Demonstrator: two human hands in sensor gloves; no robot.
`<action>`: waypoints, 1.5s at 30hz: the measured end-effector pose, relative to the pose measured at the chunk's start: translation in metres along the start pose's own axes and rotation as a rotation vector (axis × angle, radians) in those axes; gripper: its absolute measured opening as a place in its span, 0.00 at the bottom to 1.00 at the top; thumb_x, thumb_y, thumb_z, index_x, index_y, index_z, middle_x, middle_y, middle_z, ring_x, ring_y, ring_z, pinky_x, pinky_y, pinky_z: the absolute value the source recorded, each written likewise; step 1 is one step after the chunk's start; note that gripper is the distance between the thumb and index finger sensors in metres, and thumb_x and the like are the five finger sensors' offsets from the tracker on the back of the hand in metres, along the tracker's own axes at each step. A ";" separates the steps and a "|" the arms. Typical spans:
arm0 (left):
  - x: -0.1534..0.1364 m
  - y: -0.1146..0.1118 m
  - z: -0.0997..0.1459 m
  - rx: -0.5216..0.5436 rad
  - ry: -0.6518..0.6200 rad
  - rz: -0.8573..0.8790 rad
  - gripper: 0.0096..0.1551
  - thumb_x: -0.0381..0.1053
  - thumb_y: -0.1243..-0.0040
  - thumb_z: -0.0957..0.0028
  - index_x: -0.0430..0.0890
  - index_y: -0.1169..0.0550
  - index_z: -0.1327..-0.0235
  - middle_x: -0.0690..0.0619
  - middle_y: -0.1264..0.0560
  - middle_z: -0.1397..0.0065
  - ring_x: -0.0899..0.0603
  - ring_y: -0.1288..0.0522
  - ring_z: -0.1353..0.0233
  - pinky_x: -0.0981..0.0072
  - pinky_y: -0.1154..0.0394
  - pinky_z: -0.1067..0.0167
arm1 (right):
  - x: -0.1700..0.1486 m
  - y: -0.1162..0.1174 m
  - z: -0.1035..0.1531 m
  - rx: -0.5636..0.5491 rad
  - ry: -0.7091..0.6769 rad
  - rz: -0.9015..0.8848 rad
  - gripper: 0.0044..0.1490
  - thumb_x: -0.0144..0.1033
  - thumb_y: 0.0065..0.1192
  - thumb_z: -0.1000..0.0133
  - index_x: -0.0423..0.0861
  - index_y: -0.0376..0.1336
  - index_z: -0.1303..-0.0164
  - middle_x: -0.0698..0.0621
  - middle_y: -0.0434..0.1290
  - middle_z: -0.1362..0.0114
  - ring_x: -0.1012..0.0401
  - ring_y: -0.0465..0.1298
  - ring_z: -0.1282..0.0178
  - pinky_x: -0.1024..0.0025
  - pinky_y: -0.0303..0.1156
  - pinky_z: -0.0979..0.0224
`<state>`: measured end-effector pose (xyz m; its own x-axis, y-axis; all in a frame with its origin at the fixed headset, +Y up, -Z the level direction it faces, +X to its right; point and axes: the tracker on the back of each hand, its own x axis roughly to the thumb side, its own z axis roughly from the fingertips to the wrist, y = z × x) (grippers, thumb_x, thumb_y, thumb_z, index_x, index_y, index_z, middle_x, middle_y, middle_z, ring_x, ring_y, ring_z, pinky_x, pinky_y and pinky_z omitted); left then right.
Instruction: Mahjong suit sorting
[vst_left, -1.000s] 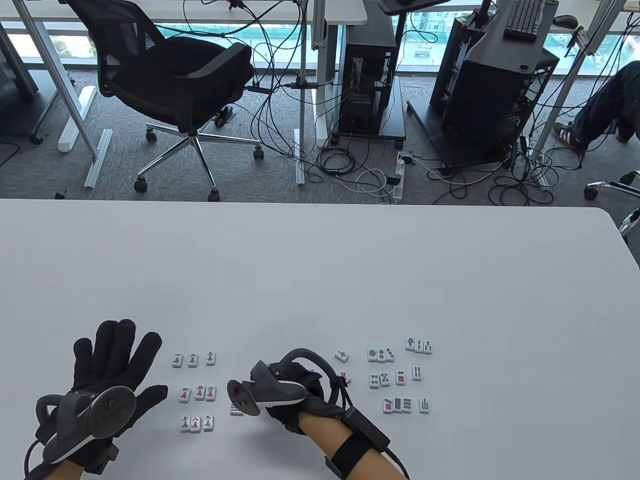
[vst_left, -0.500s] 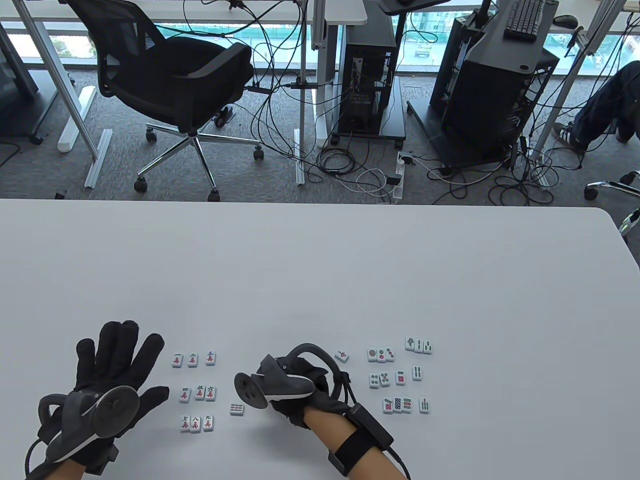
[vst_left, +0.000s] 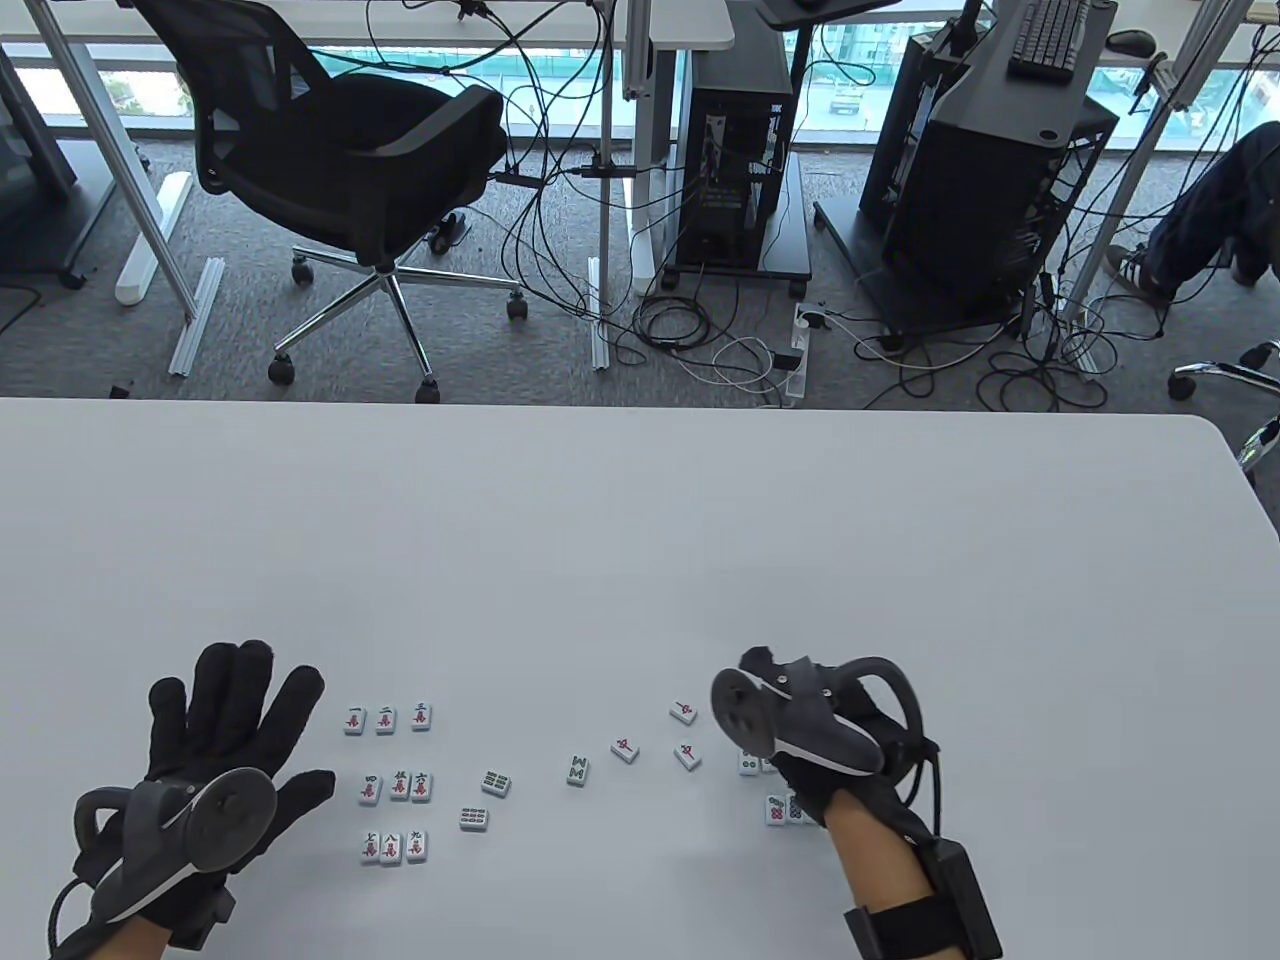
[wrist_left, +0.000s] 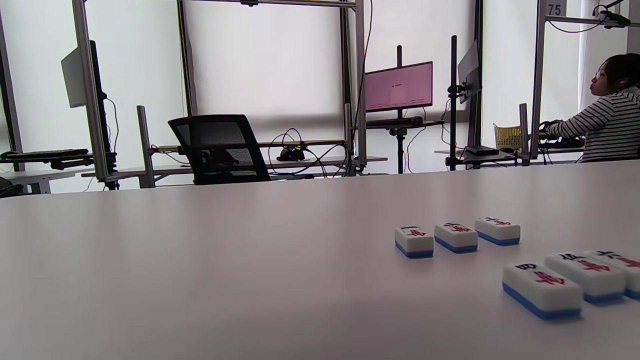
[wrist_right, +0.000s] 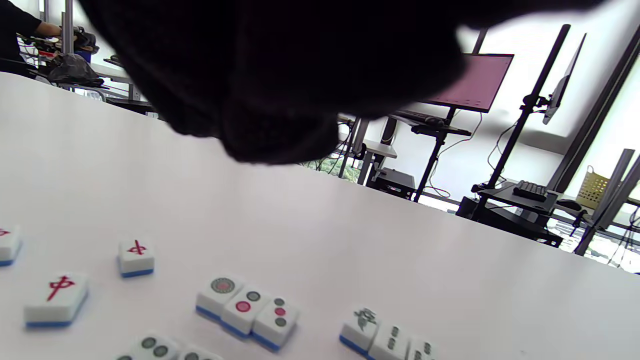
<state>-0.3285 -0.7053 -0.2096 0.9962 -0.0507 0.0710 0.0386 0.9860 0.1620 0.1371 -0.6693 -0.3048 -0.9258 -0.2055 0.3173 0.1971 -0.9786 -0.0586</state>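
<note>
My left hand (vst_left: 235, 715) rests flat on the table (vst_left: 640, 540) with its fingers spread, just left of a three-by-three block of character tiles (vst_left: 392, 785); two of its rows show in the left wrist view (wrist_left: 457, 235). My right hand (vst_left: 800, 745) hovers over the circle tiles (vst_left: 778, 810) and hides most of them and the bamboo group. Its glove (wrist_right: 260, 65) fills the top of the right wrist view, and I cannot tell whether it holds a tile. Below it lie a row of circle tiles (wrist_right: 247, 307) and a row of bamboo tiles (wrist_right: 385, 340).
Loose tiles lie between the hands: three bamboo tiles (vst_left: 496, 783), (vst_left: 474, 819), (vst_left: 577, 769) and three red-marked tiles (vst_left: 625, 748), (vst_left: 687, 755), (vst_left: 683, 711). Two of the red-marked ones show in the right wrist view (wrist_right: 55, 295), (wrist_right: 136, 255).
My right hand has moved right from the table's middle to over the circle and bamboo groups, uncovering several loose tiles. My left hand has stayed put.
</note>
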 end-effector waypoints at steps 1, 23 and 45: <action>0.000 0.000 0.000 -0.001 0.002 -0.001 0.52 0.81 0.57 0.61 0.71 0.55 0.22 0.64 0.71 0.16 0.47 0.71 0.12 0.43 0.67 0.18 | -0.014 0.008 0.005 0.022 0.028 0.002 0.37 0.42 0.71 0.55 0.41 0.66 0.36 0.52 0.82 0.64 0.62 0.78 0.79 0.74 0.77 0.74; 0.002 -0.004 -0.002 -0.050 0.015 -0.030 0.52 0.81 0.57 0.61 0.71 0.55 0.22 0.64 0.71 0.16 0.47 0.71 0.12 0.43 0.68 0.18 | -0.055 0.109 0.009 0.224 0.155 -0.066 0.35 0.41 0.69 0.54 0.41 0.65 0.36 0.52 0.81 0.61 0.61 0.79 0.77 0.73 0.77 0.73; 0.003 0.002 -0.001 -0.009 -0.001 -0.016 0.52 0.81 0.57 0.61 0.71 0.55 0.22 0.64 0.71 0.16 0.47 0.71 0.12 0.43 0.67 0.18 | 0.081 0.032 -0.016 0.081 -0.176 -0.127 0.40 0.43 0.69 0.53 0.40 0.63 0.32 0.50 0.82 0.61 0.60 0.79 0.77 0.72 0.77 0.72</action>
<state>-0.3250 -0.7033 -0.2104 0.9954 -0.0662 0.0695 0.0548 0.9866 0.1539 0.0633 -0.7171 -0.2958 -0.8757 -0.0695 0.4779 0.1149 -0.9912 0.0663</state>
